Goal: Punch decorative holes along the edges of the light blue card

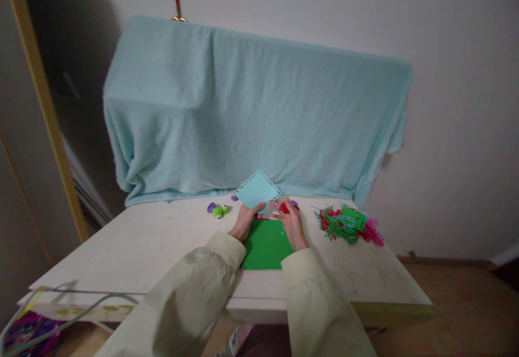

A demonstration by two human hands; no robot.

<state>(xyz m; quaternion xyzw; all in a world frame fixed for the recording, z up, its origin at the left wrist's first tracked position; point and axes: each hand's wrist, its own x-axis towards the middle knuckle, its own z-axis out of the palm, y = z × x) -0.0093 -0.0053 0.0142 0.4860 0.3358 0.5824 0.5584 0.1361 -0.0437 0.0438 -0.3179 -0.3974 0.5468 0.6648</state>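
Left hand (pixel 244 220) pinched the lower corner of the light blue paper square (pixel 257 190), held up tilted above the green sheet (pixel 265 246) on the table (pixel 141 249). Right hand (pixel 292 226) lay at the square's lower edge, against a small red object (pixel 284 207); grip there not discernible. Judgement: a flat, taut edge would suit this hold. Square thin, its border perforated like lace. Green sheet matte and smooth. Paper scraps (pixel 344 223), red, green and pink, lay tangled to the right.
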